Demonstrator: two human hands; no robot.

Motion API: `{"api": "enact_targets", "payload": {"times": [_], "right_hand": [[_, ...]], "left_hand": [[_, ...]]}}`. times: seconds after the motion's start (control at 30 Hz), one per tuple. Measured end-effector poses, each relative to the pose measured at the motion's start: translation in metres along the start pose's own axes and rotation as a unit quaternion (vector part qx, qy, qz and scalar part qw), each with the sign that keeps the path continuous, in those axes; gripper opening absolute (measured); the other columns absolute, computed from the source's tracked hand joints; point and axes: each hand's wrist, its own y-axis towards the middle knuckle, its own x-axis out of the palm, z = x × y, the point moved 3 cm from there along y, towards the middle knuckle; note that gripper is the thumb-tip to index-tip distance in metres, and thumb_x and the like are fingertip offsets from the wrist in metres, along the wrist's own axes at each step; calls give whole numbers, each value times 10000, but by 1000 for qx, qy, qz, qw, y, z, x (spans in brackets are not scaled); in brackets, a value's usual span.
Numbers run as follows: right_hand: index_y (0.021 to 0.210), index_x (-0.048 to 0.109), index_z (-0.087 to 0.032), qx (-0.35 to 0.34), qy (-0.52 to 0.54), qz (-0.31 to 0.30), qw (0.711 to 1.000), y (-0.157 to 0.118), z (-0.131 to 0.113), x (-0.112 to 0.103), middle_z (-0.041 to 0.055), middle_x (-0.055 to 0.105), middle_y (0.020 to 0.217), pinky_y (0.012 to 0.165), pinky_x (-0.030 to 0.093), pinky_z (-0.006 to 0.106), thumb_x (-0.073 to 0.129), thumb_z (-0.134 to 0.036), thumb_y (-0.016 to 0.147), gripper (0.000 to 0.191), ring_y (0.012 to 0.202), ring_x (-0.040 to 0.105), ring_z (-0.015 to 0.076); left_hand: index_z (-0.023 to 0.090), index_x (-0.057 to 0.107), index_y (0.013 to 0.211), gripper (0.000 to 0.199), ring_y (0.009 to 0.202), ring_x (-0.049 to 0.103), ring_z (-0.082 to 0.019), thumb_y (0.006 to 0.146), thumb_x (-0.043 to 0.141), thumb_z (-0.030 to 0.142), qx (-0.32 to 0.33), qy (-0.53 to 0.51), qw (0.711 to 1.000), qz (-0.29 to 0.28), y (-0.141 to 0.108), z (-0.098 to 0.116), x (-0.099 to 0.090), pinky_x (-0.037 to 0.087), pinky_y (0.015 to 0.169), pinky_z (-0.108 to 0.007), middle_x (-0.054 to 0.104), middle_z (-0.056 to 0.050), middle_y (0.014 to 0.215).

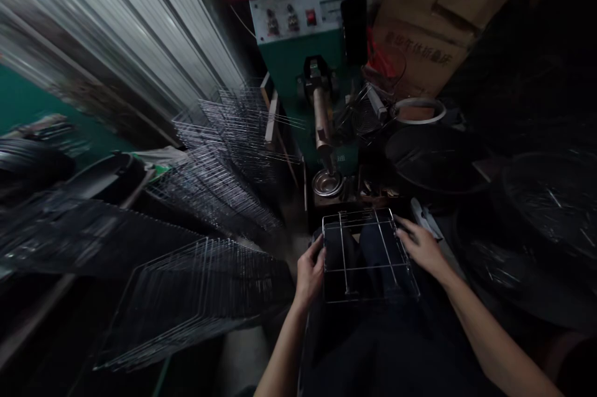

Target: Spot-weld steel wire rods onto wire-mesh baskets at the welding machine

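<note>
Between my two hands is a rectangular wire rack (368, 269) with a few crossing rods, held over my lap. My left hand (310, 271) grips its left side, the thumb against the wire. On the opposite side my right hand (421, 245) has its fingers closed at the rack's upper right edge. Just beyond the rack stands a green machine (298, 64) with a metal arm (321, 114) pointing toward me. A small round metal dish (327, 182) sits beneath the arm's tip.
Stacked wire racks (224, 154) stand to the left, with another row of wire frames (196, 297) nearer me. Dark round basins (433, 157) holding metal pieces are on the right. A cardboard box (420, 42) leans behind, and a dark phone-like slab (354, 30) is fixed at the machine.
</note>
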Motion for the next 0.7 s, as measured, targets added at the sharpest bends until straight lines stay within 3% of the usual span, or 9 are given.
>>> {"api": "enact_targets", "payload": {"times": [0.2,0.5,0.6,0.7], "right_hand": [[1394,584,-139,4,-2,-49,999,-5,-5,-6,134,625,1361,1014,531,456,515,-346,894,545,1240,606,302],[1423,560,-205,30,68,-44,996,-32,15,-4,87,578,1425,1116,434,479,546,-435,943,532,1332,528,281],[1442,539,-208,50,96,-51,993,-41,19,-1,92,559,1444,1055,497,457,543,-480,956,557,1323,537,289],[1433,550,-209,70,90,-62,992,-40,15,-6,100,616,1381,964,563,444,554,-519,940,582,1196,635,295]], "left_hand": [[155,640,1311,506,1253,609,-296,849,640,360,-8,62,997,-38,4,-3,-4,441,1120,-452,663,-103,1312],[185,611,1346,518,1367,504,-273,879,637,407,-11,38,998,-43,-11,-10,-3,334,1198,-461,596,-82,1406],[219,527,1427,573,1425,428,-251,914,601,464,-9,31,993,-113,-13,-12,-8,283,1221,-450,511,-65,1491],[238,477,1464,610,1435,413,-250,914,605,468,-7,40,981,-191,-4,-7,-19,297,1213,-448,468,-57,1524]]}}
